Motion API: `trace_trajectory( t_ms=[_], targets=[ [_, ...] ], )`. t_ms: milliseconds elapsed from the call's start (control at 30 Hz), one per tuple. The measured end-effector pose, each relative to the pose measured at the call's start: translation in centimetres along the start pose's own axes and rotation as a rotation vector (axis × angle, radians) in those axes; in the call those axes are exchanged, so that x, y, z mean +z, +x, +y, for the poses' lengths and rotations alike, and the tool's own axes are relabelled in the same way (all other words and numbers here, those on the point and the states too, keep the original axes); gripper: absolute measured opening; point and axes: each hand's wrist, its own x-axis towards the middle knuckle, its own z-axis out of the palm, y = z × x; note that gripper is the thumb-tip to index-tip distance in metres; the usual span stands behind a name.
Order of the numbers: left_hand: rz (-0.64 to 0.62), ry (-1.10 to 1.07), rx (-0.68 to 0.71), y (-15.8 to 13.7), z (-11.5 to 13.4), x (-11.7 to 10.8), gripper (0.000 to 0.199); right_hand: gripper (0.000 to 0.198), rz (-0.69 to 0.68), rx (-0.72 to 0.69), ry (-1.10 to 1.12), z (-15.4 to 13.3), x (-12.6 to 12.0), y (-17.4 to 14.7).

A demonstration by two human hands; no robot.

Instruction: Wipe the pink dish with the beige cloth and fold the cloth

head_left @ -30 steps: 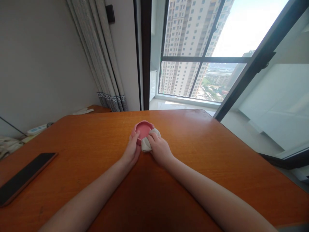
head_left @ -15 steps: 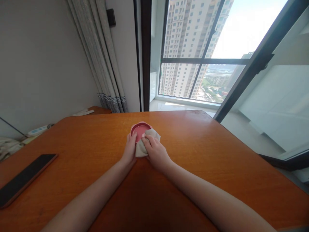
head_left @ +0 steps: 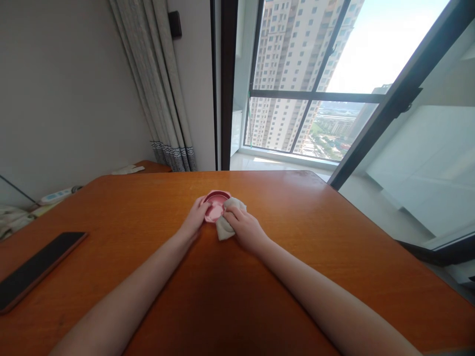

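Note:
A small pink round dish (head_left: 216, 210) with a raised rim is at the middle of the wooden table. My left hand (head_left: 193, 216) grips its left side, thumb over the rim and inside. My right hand (head_left: 245, 228) is closed on a light grey cloth (head_left: 225, 229), which lies against the dish's right side and hangs down toward the table. The cloth and the fingers cover part of the dish's right rim. Whether the dish touches the table I cannot tell.
A dark phone-like slab (head_left: 39, 269) lies on the table (head_left: 319, 267) at the left. Beyond the left edge are a white remote-like object (head_left: 57, 196) and crumpled fabric (head_left: 13, 221). A curtain (head_left: 163, 99) hangs behind, and a dark-framed glass door (head_left: 374, 118) stands at the right.
The cloth has moved off the dish's middle to its right side, with my right hand shifting slightly right. My left hand has shifted a little left, and more of the dish's inside shows.

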Motion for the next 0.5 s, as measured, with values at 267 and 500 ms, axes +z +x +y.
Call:
trace_trajectory(
  t_ms=[267, 500],
  targets=[
    [0.065, -0.171, -0.105, -2.8, -0.4, 2.3, 0.029, 0.025, 0.092, 0.064, 0.029, 0.3, -0.2, -0.1],
    [-0.225, -0.002, -0.205, -0.5, 0.5, -0.1, 0.039, 0.027, 0.011, -0.062, -0.04, 2.1, -0.2, -0.2]
  ],
)
